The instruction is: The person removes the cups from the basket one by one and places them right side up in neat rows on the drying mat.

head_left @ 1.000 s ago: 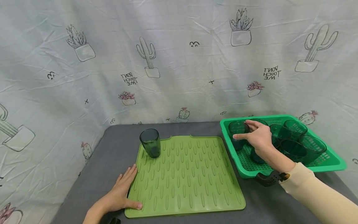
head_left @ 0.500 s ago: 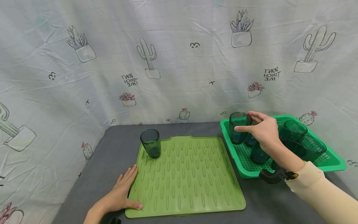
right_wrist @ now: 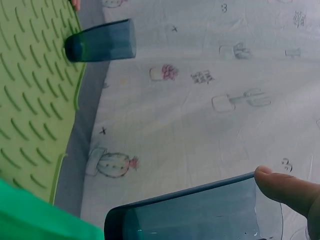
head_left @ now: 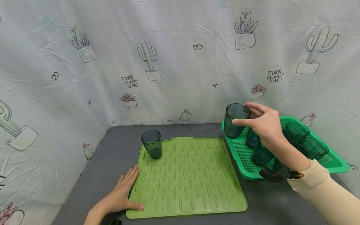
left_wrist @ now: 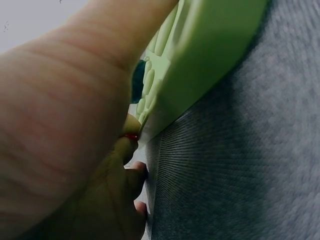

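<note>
The lifted tumbler [head_left: 234, 120], dark translucent teal and upright, hangs above the near-left corner of the green tray [head_left: 334, 162], pinched at its rim between the thumb and fingers of the right hand [head_left: 262, 126]. At least four more tumblers of the same kind stand in the perforated tray, and one tumbler [head_left: 152, 144] stands on the far left corner of the single ribbed light-green mat [head_left: 185, 178]. The left hand [head_left: 121, 195] lies flat, fingers straight, on the mat's near left edge. Everything rests on a grey table [head_left: 118, 147] backed by a cactus-printed cloth [head_left: 174, 62].
</note>
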